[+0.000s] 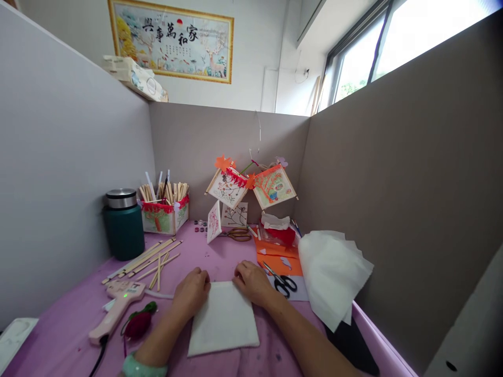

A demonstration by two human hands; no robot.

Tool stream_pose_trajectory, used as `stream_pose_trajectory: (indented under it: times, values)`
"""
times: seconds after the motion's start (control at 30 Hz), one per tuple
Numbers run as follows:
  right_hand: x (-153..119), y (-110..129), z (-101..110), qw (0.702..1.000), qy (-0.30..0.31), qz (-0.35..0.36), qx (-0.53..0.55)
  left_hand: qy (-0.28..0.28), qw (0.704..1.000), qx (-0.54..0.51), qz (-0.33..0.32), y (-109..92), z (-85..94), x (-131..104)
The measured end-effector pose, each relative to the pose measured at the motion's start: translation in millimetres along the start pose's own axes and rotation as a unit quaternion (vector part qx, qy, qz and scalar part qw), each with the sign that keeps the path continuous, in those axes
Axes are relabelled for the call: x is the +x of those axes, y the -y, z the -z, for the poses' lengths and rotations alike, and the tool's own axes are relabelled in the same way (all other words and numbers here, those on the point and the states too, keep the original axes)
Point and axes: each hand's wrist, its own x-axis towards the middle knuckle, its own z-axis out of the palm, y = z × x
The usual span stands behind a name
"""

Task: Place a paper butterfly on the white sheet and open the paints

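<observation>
A pale mint-green band point(144, 367) (partly cut off) rings the left forearm point(167, 324) at seven o'clock; left hand point(193, 289) and right hand point(251, 281) are bare.

Grey partitions point(228, 136) box in a purple-covered table point(220, 262) — white wall point(257, 47) beyond, daylight-bright window point(401, 39) at upper right

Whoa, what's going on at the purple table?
Someone has both hands on a flat white sheet: the left hand is at its far left corner, the right hand at its far right. A pink glue gun lies to the left with a green light glowing. Black-handled scissors rest to the right, and painted panels hang behind.
</observation>
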Motion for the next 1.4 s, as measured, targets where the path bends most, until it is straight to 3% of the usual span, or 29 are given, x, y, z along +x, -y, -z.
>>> stream_pose_trajectory:
  times: [0.57,0.7,0.9,1.07,1.23,1.4]
  values:
    - [0.2,-4.2,3.4,0.999,0.032,0.027,0.018,-0.024,0.999,-0.001,-0.042,1.3,-1.9,2.2]
    - [1.1,-6.2,2.1,0.999,0.033,0.024,0.035,-0.010,0.996,-0.091,-0.014,2.8,-2.4,7.1]
    - [2.0,-8.7,1.1,0.997,0.015,0.013,0.076,0.019,0.960,-0.279,-0.006,5.3,-4.1,14.4]
    - [2.1,-9.8,3.1,0.991,-0.011,-0.002,0.131,0.004,0.949,-0.315,0.004,7.6,-8.2,17.6]
    - [7.5,-13.9,4.5,0.974,-0.064,-0.093,0.197,-0.034,0.921,-0.387,-0.011,6.0,-8.8,18.6]
    - [10.3,-14.1,1.8,0.961,-0.043,-0.110,0.251,-0.040,0.907,-0.419,0.005,3.9,-9.5,18.8]
